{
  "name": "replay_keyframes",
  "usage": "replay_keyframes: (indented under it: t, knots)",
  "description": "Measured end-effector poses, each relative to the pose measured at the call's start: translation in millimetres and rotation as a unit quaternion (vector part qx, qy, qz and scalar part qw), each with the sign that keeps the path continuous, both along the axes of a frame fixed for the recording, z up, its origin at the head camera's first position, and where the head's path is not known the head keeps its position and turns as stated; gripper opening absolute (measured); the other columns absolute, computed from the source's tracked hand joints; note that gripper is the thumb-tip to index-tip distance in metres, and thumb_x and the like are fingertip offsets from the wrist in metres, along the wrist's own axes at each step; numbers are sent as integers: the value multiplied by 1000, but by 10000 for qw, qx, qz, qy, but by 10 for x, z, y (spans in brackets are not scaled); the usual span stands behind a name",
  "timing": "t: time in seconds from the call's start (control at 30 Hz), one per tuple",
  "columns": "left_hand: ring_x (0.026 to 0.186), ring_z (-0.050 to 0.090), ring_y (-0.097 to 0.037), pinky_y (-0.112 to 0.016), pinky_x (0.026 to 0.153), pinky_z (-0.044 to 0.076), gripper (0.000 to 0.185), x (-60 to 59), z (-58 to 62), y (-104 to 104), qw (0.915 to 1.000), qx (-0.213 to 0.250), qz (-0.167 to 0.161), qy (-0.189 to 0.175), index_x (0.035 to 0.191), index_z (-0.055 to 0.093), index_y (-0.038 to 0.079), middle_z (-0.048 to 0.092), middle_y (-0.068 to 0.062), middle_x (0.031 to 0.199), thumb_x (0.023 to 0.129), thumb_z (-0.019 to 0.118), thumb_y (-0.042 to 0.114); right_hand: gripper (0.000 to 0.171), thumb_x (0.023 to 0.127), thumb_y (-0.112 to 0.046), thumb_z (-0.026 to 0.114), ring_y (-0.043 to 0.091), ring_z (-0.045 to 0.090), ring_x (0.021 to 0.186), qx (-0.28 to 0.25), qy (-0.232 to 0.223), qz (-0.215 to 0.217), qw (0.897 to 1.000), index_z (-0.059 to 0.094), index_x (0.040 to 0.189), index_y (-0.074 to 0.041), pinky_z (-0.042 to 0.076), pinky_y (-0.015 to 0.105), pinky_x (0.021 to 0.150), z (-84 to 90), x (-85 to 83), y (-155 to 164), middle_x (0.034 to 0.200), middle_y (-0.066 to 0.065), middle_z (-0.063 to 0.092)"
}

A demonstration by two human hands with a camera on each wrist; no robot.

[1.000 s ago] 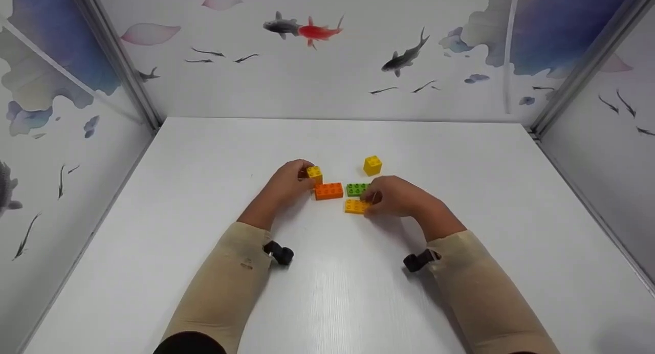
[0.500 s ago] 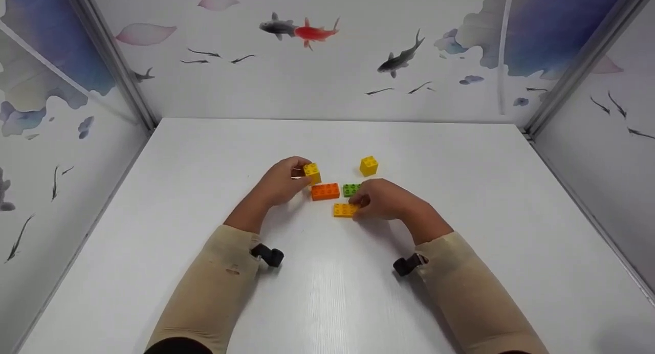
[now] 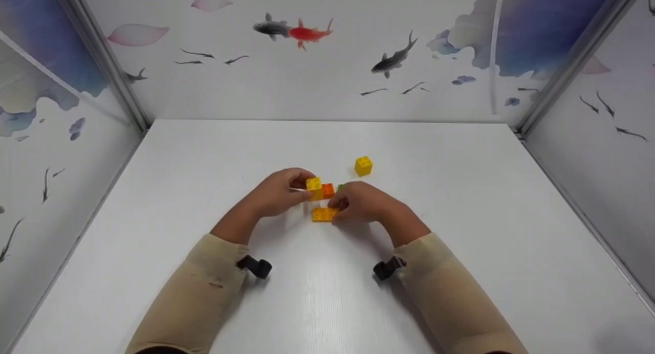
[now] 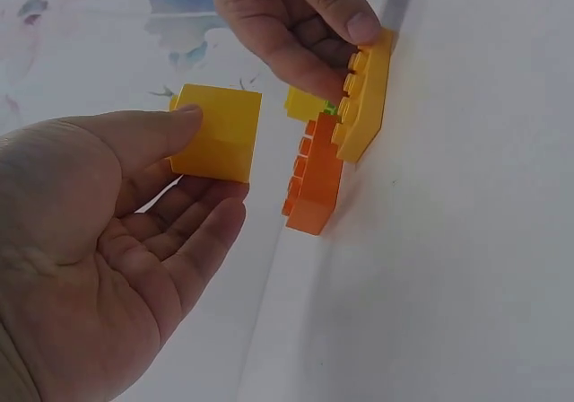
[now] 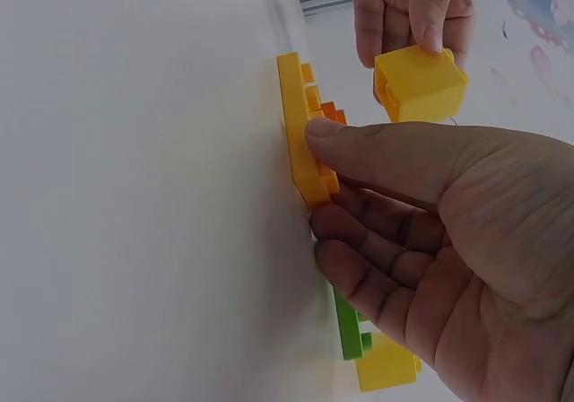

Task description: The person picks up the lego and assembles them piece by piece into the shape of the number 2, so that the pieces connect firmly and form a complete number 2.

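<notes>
left hand (image 3: 279, 193) pinches yellow cube (image 3: 314, 187) above counter (image 3: 460, 231) | right hand (image 3: 361, 203) grip pinches flat yellow brick (image 3: 322, 214) on counter, just beside orange brick (image 3: 328, 191) | green brick (image 5: 350, 330) behind right hand | second yellow cube (image 3: 363, 166) apart

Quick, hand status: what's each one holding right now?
Left hand: pinches the yellow cube brick, lifted off the table.
Right hand: grips the flat yellow brick on the table.

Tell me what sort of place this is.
Probably a small tabletop recording booth, not a home: a bare white table boxed in by panels printed with fish, metal corner posts, and only toy building bricks laid out.
</notes>
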State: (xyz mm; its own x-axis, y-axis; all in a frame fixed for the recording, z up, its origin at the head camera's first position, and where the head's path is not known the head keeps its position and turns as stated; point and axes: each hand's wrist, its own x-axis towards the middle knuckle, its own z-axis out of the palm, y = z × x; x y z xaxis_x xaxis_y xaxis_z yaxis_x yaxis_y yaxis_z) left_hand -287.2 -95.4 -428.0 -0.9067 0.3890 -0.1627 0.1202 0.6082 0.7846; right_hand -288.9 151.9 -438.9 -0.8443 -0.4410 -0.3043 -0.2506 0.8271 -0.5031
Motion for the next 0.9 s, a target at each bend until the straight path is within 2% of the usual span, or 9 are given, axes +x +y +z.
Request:
replay_keyframes:
  t: [0.27,0.5,0.7,0.9]
  knots:
    - [131,65,-21,-42,116,54,38,69,-65,-29,9995,-166,-277,-62,139,66,22,69,1,137,102,75,26,32,94,-26,85,19,65,102,-148,66,101,9998,80,124,-20,59,36,100,-54,-18,-31,112,-4,73]
    - [133,65,-21,-44,116,54,39,70,-116,-6,9983,-194,-530,-126,139,66,20,68,0,141,102,75,25,33,94,-26,85,20,64,102,-354,120,139,9992,80,126,-19,58,37,100,-76,-39,31,114,-4,73]
    - [127,66,-21,-42,114,55,36,79,-128,9,9962,-442,-756,15,135,68,18,69,0,136,101,76,24,33,93,-26,86,19,64,101,-423,144,196,9988,80,125,-19,57,37,97,-83,-44,36,110,-3,72]
    - [113,64,-20,-39,106,57,34,94,-170,28,9953,-611,-713,217,131,68,17,70,0,124,99,76,26,33,93,-25,86,19,64,102,-459,88,163,9988,80,124,-18,58,37,97,-108,-43,13,109,-3,71]
